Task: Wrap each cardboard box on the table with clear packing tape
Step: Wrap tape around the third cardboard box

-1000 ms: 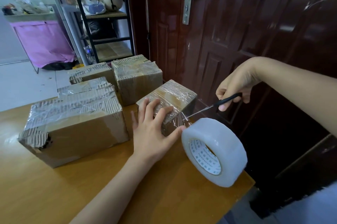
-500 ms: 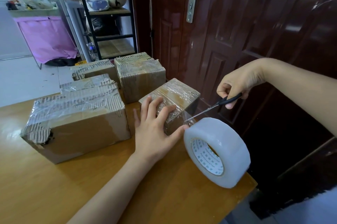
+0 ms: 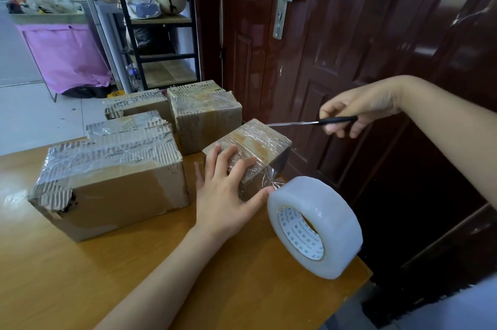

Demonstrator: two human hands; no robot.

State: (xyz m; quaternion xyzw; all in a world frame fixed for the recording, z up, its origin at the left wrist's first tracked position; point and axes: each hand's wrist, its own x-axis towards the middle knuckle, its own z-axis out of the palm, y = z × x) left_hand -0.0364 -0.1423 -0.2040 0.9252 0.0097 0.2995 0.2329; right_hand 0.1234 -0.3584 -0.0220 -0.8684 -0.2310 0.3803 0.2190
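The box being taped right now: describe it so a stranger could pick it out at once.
On the wooden table, go to the corner nearest the dark red door. The smallest box sits there, turned askew, under the left hand, beside the upright tape roll. Unlike the bigger boxes behind, crumpled tape trails from it.

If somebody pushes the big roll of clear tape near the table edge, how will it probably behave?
The tape roll stands on its round rim, so it would likely roll. It sits near the table edge, so it might fall off. Its thick winding suggests some weight.
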